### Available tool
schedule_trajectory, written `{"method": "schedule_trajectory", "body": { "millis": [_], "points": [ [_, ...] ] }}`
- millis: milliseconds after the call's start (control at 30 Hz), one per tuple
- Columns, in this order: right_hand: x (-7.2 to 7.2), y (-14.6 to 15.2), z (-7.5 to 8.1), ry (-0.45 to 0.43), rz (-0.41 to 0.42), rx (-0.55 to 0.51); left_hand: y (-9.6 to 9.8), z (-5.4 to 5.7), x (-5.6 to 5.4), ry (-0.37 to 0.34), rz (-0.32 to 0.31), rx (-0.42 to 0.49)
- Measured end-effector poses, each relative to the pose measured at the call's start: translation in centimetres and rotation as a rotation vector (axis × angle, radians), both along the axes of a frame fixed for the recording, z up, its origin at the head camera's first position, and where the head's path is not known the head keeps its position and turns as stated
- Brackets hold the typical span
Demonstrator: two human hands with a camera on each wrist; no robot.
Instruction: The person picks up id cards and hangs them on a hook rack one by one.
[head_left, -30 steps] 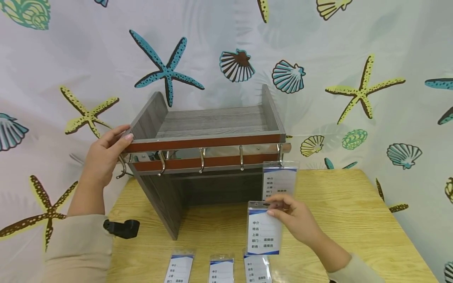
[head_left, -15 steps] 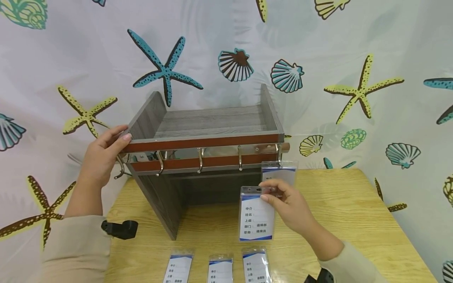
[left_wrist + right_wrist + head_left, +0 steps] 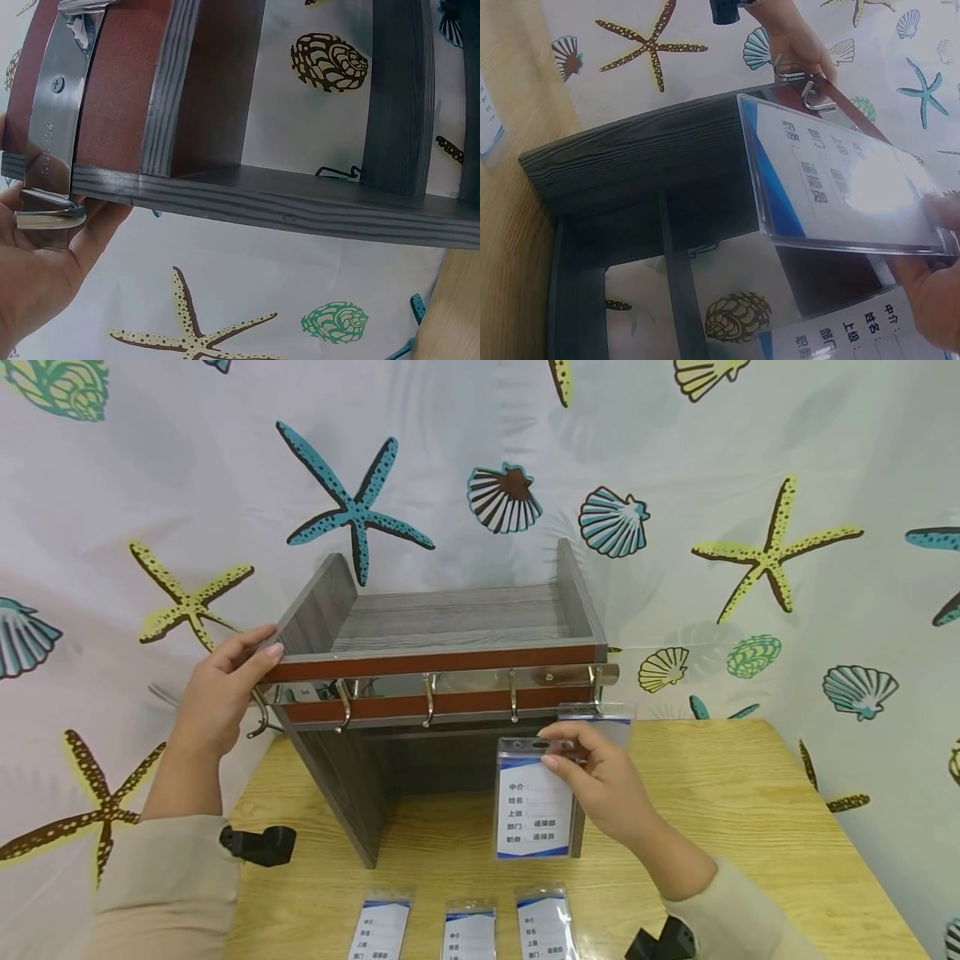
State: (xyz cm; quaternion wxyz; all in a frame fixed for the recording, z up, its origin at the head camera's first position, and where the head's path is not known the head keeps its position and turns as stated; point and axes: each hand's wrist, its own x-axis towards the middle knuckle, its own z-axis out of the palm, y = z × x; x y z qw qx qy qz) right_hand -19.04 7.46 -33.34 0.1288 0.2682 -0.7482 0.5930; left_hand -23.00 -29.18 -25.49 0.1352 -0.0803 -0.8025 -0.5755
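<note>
My right hand pinches a badge holder by its clear top edge, its printed card facing me. It hangs upright in front of the grey wooden shelf, below the metal hook rail. Behind my fingers another badge holder hangs at the rightmost hook, partly covered by the hand. My left hand grips the shelf's front left corner, thumb on the front and fingers round the side. In the left wrist view a hook sits right by that palm.
Several hooks, such as the second from right, line the red-brown strip with nothing on them. Three more badge holders lie in a row on the wooden table, one of them at front left. A patterned cloth hangs behind the shelf.
My right hand has carried the badge holder up and to the left, towards the hooks, and now covers more of the hanging one. The left hand keeps its hold on the shelf corner.
</note>
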Motion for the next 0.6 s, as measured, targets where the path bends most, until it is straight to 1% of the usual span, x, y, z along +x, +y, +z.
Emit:
{"method": "schedule_trajectory", "body": {
  "millis": [200,400,600],
  "points": [
    [-0.2,-0.6,0.7,-0.002,-0.016,-0.018,0.1,0.0,0.1,0.000,-0.007,0.034],
    [-0.4,-1.2,1.3,0.004,-0.033,-0.029,0.2,0.0,0.1,-0.004,0.018,-0.013],
    [-0.8,-1.6,1.6,-0.003,-0.042,-0.041,0.3,0.0,0.1,0.001,0.022,-0.016]
  ]
}}
